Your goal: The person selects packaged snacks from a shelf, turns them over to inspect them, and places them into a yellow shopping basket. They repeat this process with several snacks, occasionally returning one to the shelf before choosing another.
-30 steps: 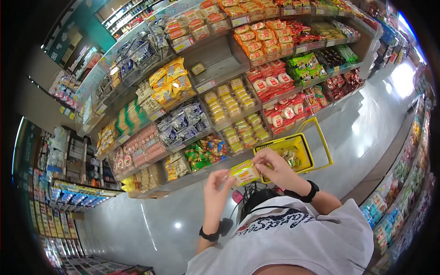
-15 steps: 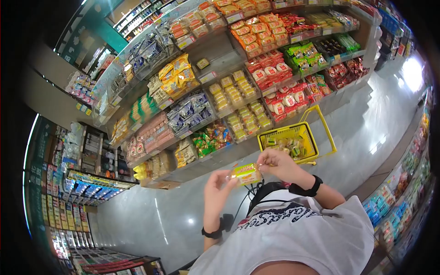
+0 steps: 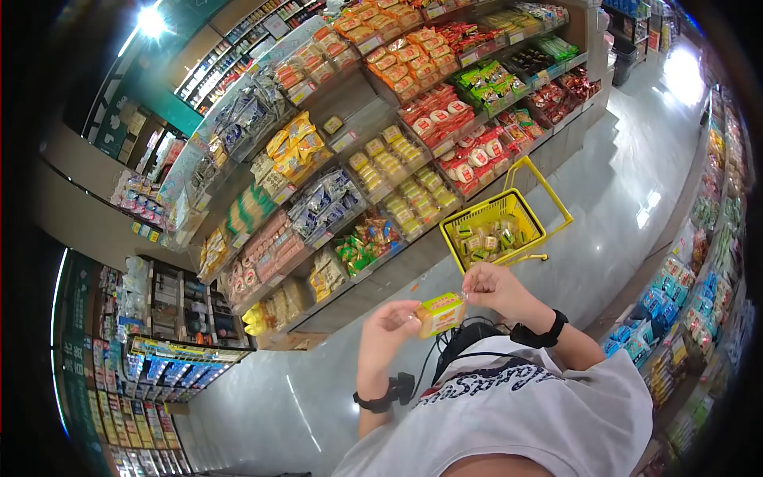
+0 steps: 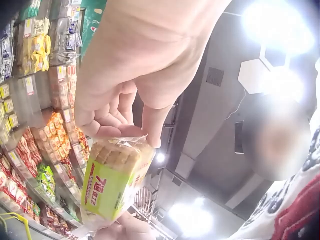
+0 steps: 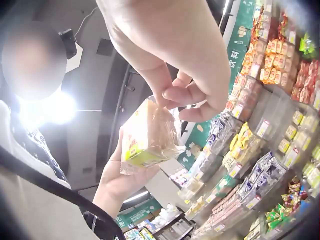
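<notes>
Between both hands is a clear-wrapped packet of biscuits (image 3: pixel 442 314) with a yellow-green label, held in front of the white shirt. The left hand (image 3: pixel 387 330) pinches one end between thumb and fingers. At the opposite end, the right hand (image 3: pixel 507 294) pinches the clear wrapper with thumb and fingertips. Tan slices show through the film of the packet (image 4: pixel 117 172) in the left wrist view. From the right wrist, a pale side of the packet (image 5: pixel 150 135) shows, with the left hand (image 5: pixel 127 182) behind it.
A yellow basket (image 3: pixel 505 208) with a raised handle stands on the grey floor beside the display, holding several similar small packets (image 3: pixel 486 241). A tiered display shelf (image 3: pixel 350 103) of bagged snacks fills the front. More shelves of packets (image 3: pixel 660 298) run along the right.
The packet has turned in the hands, its label now tilted up to the right. Both hands sit slightly lower and farther from the basket, whose contents show more fully. The head view has shifted.
</notes>
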A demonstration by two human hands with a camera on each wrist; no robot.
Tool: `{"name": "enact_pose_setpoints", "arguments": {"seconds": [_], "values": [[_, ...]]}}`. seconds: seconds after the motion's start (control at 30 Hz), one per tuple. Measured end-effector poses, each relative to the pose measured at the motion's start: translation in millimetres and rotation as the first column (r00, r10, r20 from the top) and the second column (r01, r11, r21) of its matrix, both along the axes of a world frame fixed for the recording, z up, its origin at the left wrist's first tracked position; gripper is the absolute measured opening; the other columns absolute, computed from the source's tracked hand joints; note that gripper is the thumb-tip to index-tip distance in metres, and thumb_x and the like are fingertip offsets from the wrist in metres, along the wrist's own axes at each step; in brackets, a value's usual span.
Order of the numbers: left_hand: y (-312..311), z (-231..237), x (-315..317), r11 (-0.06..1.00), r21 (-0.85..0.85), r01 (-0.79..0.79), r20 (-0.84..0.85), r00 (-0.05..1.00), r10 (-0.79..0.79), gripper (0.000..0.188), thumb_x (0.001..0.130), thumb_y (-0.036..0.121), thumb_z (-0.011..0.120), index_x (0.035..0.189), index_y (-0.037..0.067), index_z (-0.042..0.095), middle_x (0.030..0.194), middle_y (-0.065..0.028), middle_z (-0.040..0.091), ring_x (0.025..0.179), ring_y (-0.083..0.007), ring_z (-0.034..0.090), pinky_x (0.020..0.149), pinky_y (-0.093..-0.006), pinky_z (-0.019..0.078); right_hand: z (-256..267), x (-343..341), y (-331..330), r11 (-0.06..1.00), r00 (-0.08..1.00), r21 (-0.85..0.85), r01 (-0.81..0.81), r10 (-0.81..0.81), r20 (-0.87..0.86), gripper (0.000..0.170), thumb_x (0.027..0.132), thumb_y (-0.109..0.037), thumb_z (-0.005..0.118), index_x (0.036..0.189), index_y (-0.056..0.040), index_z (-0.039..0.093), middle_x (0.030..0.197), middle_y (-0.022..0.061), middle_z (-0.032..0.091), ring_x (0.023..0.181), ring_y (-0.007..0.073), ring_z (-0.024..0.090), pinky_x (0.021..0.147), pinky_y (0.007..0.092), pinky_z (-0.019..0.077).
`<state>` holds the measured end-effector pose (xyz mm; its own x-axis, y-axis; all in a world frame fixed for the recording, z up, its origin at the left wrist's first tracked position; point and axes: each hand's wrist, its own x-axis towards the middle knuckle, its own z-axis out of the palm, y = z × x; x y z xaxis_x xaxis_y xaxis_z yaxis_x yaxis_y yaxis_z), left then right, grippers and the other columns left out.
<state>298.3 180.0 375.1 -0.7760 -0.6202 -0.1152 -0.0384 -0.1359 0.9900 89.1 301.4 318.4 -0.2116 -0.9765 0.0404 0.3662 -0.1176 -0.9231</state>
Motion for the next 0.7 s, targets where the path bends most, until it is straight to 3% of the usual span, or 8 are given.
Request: {"name": "enact_pose_setpoints", "arguments": {"seconds": [0.13,0.2,0.33,0.4,0.5,0.6,0.7], "values": [[9.0,13.9,6.0,0.994,-0.061,-0.088,-0.029,0.996,0.086,0.025,0.073,0.000,0.068,0.097,0.001,0.061,0.081,0.0009,0.059,0.071,-0.0042,0.054,0.065,-0.0172,0.0432,-1.5,12.9,7.0,0.999,0.999,-0.037,0.024,-0.025,-0.039,0.022,0.077,0.006,0.061,0.094,-0.0052,0.052,0.083,-0.0017,0.054,0.076,0.0047,0.053,0.070,0.0194,0.0432],[3.8,9.4,15.8,0.980,-0.162,-0.113,-0.053,0.993,0.105,0.020,0.076,-0.001,0.066,0.095,0.001,0.061,0.082,-0.0002,0.060,0.074,-0.0056,0.054,0.067,-0.0192,0.0437,-1.3,20.9,8.3,0.997,0.994,-0.055,0.047,-0.052,-0.093,0.022,0.077,0.004,0.062,0.095,-0.0059,0.052,0.083,-0.0015,0.054,0.076,0.0049,0.053,0.069,0.0196,0.0430],[1.8,8.1,27.9,0.941,-0.289,-0.177,-0.094,0.983,0.156,0.015,0.077,-0.002,0.065,0.092,0.002,0.062,0.081,0.0001,0.060,0.075,-0.0057,0.054,0.067,-0.0193,0.0428,17.8,31.5,11.3,0.996,0.932,0.055,0.077,-0.052,-0.357,0.021,0.077,0.002,0.063,0.094,-0.0057,0.054,0.083,0.0006,0.055,0.075,0.0060,0.053,0.066,0.0215,0.0428],[-0.9,5.2,32.8,0.938,-0.260,-0.231,-0.101,0.972,0.211,0.015,0.077,-0.001,0.065,0.091,0.001,0.061,0.080,0.0006,0.059,0.074,-0.0054,0.054,0.067,-0.0188,0.0422,21.9,31.8,9.5,0.995,0.871,0.040,0.094,-0.063,-0.487,0.019,0.077,0.000,0.063,0.093,-0.0049,0.054,0.083,0.0026,0.057,0.074,0.0096,0.054,0.065,0.0243,0.0433],[-1.9,3.5,38.8,0.931,-0.201,-0.304,-0.086,0.952,0.292,0.014,0.078,0.000,0.065,0.091,0.001,0.061,0.078,0.0013,0.059,0.073,-0.0050,0.053,0.067,-0.0182,0.0416,26.1,36.9,5.5,0.966,0.608,-0.238,0.103,-0.251,-0.753,0.016,0.080,-0.004,0.057,0.095,-0.0047,0.053,0.085,0.0066,0.055,0.076,0.0199,0.056,0.065,0.0293,0.0438],[-4.5,2.2,41.6,0.912,-0.179,-0.369,-0.090,0.929,0.358,0.014,0.078,0.001,0.065,0.092,0.001,0.061,0.076,0.0016,0.058,0.073,-0.0049,0.054,0.066,-0.0182,0.0415,32.1,41.8,1.0,0.918,0.498,-0.394,0.035,-0.358,-0.790,0.011,0.081,-0.006,0.055,0.092,-0.0043,0.055,0.084,0.0089,0.055,0.081,0.0269,0.055,0.069,0.0335,0.0439],[-4.7,0.6,42.3,0.894,-0.168,-0.415,-0.099,0.909,0.404,0.016,0.078,0.001,0.064,0.093,0.001,0.061,0.076,0.0015,0.058,0.072,-0.0050,0.054,0.066,-0.0182,0.0417,34.5,45.7,-3.0,0.908,0.471,-0.416,0.059,-0.393,-0.790,0.010,0.080,-0.004,0.056,0.091,-0.0038,0.056,0.081,0.0085,0.053,0.076,0.0244,0.055,0.065,0.0312,0.0439]]}}
